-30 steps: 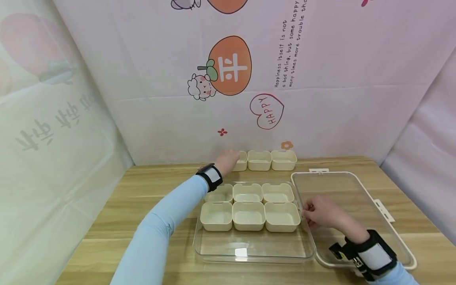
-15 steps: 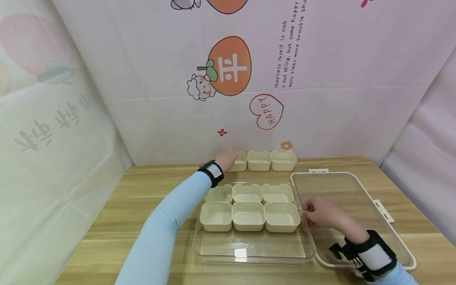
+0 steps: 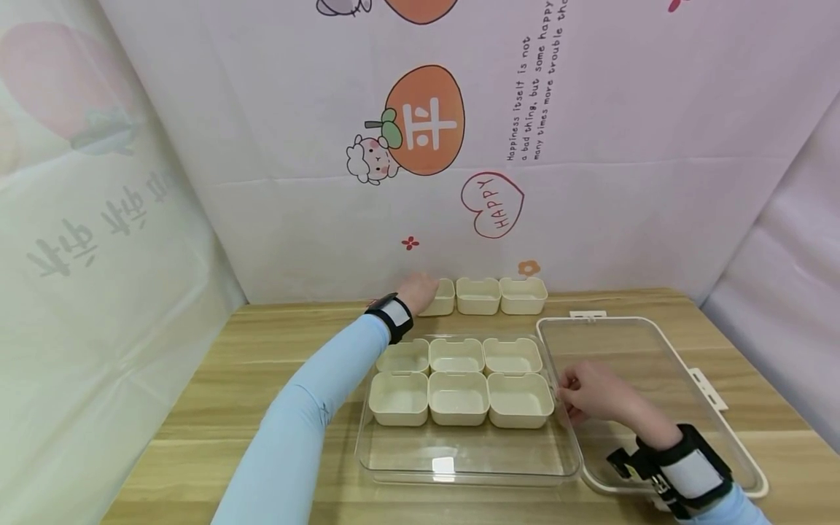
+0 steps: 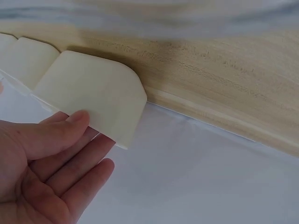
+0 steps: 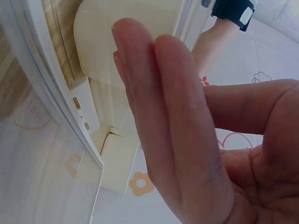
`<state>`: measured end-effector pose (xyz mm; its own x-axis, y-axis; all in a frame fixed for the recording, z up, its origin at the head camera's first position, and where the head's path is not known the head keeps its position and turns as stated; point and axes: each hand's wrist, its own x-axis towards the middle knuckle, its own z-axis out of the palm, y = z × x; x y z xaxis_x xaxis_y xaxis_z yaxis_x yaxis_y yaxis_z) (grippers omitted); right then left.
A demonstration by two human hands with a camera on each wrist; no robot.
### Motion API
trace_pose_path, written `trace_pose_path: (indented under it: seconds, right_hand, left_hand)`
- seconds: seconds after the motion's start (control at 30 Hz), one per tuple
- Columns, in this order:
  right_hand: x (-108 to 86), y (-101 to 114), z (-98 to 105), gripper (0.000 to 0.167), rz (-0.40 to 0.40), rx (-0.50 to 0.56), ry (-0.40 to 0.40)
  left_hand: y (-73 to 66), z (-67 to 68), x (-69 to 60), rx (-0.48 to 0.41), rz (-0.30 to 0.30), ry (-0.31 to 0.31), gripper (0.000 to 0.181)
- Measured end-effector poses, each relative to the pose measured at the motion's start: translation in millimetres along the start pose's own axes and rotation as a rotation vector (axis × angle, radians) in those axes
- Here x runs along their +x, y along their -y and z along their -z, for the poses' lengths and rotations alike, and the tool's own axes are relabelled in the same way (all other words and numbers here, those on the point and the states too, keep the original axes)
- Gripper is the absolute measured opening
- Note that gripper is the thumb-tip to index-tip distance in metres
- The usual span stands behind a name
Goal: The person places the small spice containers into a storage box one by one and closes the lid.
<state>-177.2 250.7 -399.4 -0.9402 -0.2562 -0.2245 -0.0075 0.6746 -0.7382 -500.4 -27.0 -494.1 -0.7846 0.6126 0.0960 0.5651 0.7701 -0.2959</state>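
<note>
Left hand (image 3: 418, 293) pinches cream cup (image 4: 98, 88), right hand (image 3: 593, 394) at clear case (image 3: 469, 459)

At upper centre, the left thumb and fingers pinch the back row's leftmost cup by its rim, seemingly its handiest edge. Below, six cups (image 3: 458, 399) stand in the case. Rightward, the other hand meets the case's wall, perhaps steadying it; whether it pinches, I cannot tell. Far right, the clasped lid (image 3: 646, 364) lies flat. Wood-grain table (image 3: 197, 415); cartoon-printed cloth (image 3: 295, 226) behind.
</note>
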Motion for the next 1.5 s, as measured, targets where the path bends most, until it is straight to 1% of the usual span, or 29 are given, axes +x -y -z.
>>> trace_pose_path:
  seconds: [0.03, 0.07, 0.1, 0.13, 0.17, 0.23, 0.3, 0.4, 0.57, 0.7, 0.87, 1.03, 1.23, 1.37, 1.5]
  right_hand:
    - [0.3, 0, 0, 0.009, -0.001, 0.002, 0.001]
    - [0.5, -1, 0, 0.009, 0.0, 0.003, 0.002]
    - [0.8, -1, 0, 0.009, -0.001, 0.005, 0.002]
    - [1.0, -1, 0, 0.008, -0.002, 0.008, 0.003]
    - [1.2, -1, 0, 0.008, -0.002, 0.011, 0.005]
    - [1.5, -1, 0, 0.008, -0.003, 0.015, 0.007]
    - [1.7, -1, 0, 0.008, -0.003, 0.017, 0.007]
    - [1.9, 0, 0, 0.008, -0.004, 0.018, 0.007]
    - [2.6, 0, 0, 0.008, -0.01, 0.011, 0.008]
    - [3.1, 0, 0, 0.008, -0.007, 0.012, 0.008]
    - [3.3, 0, 0, 0.008, -0.005, 0.009, 0.007]
    - [2.8, 0, 0, 0.008, -0.015, -0.004, -0.002]
    - [1.5, 0, 0, 0.008, -0.008, -0.01, 0.0]
    - [1.1, -1, 0, 0.008, -0.008, -0.016, 0.001]
    - [0.8, -1, 1, 0.009, -0.011, -0.012, 0.002]
  left_hand:
    - [-8.6, 35.7, -20.2, -0.025, 0.006, 0.022, 0.018]
    - [-15.4, 63.7, -37.1, -0.042, 0.009, 0.026, 0.018]
    - [-21.7, 88.9, -51.7, -0.056, 0.02, 0.049, 0.018]
    - [-26.8, 109.6, -63.9, -0.073, 0.031, 0.072, 0.02]
    - [-29.1, 120.2, -72.0, -0.084, 0.031, 0.056, 0.02]
    - [-32.2, 133.1, -84.0, -0.082, 0.026, 0.017, 0.022]
    - [-33.5, 137.8, -89.9, -0.069, 0.028, -0.014, 0.024]
    - [-34.4, 139.1, -92.7, -0.04, 0.035, -0.048, 0.023]
    - [-36.9, 141.0, -92.6, 0.001, 0.068, -0.061, 0.019]
    - [-40.5, 146.5, -95.8, 0.006, 0.088, -0.078, 0.019]
    - [-44.7, 155.2, -102.1, -0.01, 0.106, -0.093, 0.02]
    - [-47.3, 160.3, -109.4, -0.014, 0.094, -0.126, 0.019]
    - [-50.3, 165.3, -119.7, -0.028, 0.082, -0.131, 0.018]
    - [-52.7, 169.5, -127.8, -0.011, 0.075, -0.148, 0.018]
    - [-55.0, 174.2, -137.6, 0.011, 0.065, -0.144, 0.017]
